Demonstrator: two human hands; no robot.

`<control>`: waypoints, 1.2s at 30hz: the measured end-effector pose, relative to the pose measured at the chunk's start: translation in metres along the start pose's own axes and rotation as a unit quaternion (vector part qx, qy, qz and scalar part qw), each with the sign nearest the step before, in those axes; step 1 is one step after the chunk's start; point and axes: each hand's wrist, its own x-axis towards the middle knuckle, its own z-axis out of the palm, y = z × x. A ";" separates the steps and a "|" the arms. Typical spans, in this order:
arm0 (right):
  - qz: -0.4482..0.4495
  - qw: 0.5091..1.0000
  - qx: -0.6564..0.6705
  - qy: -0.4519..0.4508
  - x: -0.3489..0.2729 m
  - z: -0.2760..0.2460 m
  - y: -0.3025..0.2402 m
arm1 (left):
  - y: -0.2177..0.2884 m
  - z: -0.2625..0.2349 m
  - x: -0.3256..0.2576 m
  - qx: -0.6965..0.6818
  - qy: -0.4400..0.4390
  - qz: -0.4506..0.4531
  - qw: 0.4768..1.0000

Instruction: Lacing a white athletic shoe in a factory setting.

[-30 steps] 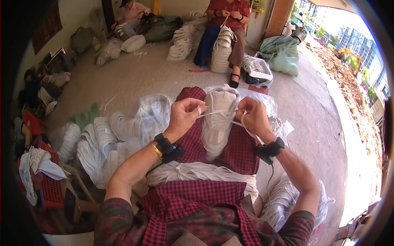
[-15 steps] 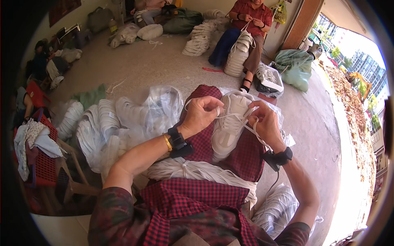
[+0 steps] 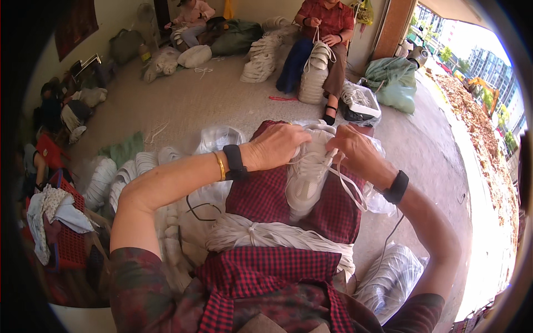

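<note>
A pale white sneaker upper [image 3: 304, 188] lies toe toward me on the red-and-black checked cloth [image 3: 252, 191] over my lap. A white shoelace [image 3: 351, 187] crosses its front and hangs in a loop on the right. My left hand [image 3: 277, 145] is closed at the upper's left eyelet edge, its fingertips pinched on the lace and partly hidden by the knuckles. At the right eyelet edge my right hand [image 3: 361, 155] pinches the lace between thumb and fingers. Across my lap, nearer me, lies a tied bundle of white laces [image 3: 283, 236].
Plastic-wrapped stacks of uppers [image 3: 219, 139] stand at left, with another wrapped stack [image 3: 388, 283] by my right elbow. A red basket [image 3: 72, 238] holds cloths. Opposite, a seated person [image 3: 327, 25] handles laces above stacked uppers [image 3: 315, 83]. A white bin [image 3: 361, 102] holds laces.
Both hands have moved in closer to the eyelet edges, and my left hand has turned its back up over the upper. The lace loop now hangs wider below my right hand.
</note>
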 end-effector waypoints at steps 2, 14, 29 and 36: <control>-0.041 0.998 -0.037 0.000 0.005 0.001 0.004 | -0.007 -0.010 0.010 0.064 -0.015 0.074 0.995; -0.060 0.997 0.008 -0.054 0.003 0.002 0.010 | -0.017 -0.024 0.049 0.095 -0.377 0.009 0.921; 0.123 0.917 0.259 -0.279 0.013 0.004 0.045 | -0.010 0.003 0.047 0.005 -0.231 -0.172 0.957; 0.055 0.981 0.174 -0.067 -0.006 0.011 0.012 | 0.018 -0.043 0.079 -0.442 -0.095 -0.256 0.854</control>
